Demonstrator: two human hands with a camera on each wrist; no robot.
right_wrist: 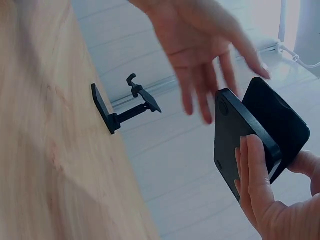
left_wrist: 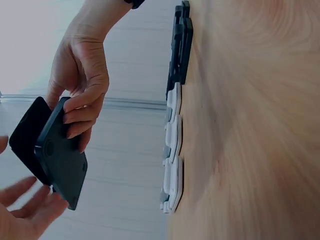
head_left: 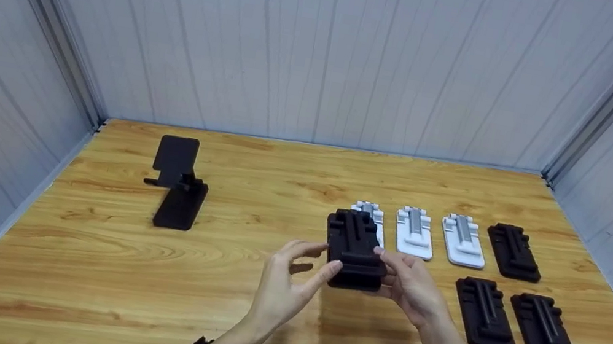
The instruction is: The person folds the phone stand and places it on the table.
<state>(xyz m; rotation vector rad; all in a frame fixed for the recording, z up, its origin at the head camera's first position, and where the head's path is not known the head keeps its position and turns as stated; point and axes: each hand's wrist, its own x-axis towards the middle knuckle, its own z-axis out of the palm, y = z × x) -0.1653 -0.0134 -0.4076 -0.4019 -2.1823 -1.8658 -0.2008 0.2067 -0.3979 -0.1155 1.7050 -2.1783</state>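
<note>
Above the table, a black folding phone stand (head_left: pixel 356 239) is gripped by my right hand (head_left: pixel 416 290), thumb on one side and fingers spread along its base. The right wrist view shows its plate (right_wrist: pixel 275 120) tilted away from the base (right_wrist: pixel 232 142), with a V-shaped gap between them. My left hand (head_left: pixel 283 289) is at the stand's other side, thumb tip close to the plate's edge. Its fingers are straight and loosely spread beside the stand in the right wrist view. The held stand partly hides a white folded stand (head_left: pixel 381 222) behind it.
Two more white folded stands (head_left: pixel 414 232) (head_left: pixel 463 240) lie to the right in the same row, followed by a black folded one (head_left: pixel 514 251). Nearer are two black folded stands (head_left: pixel 485 314) (head_left: pixel 546 332). An unfolded black stand (head_left: pixel 180 204) stands at left. Panel walls (head_left: pixel 327 51) enclose the table.
</note>
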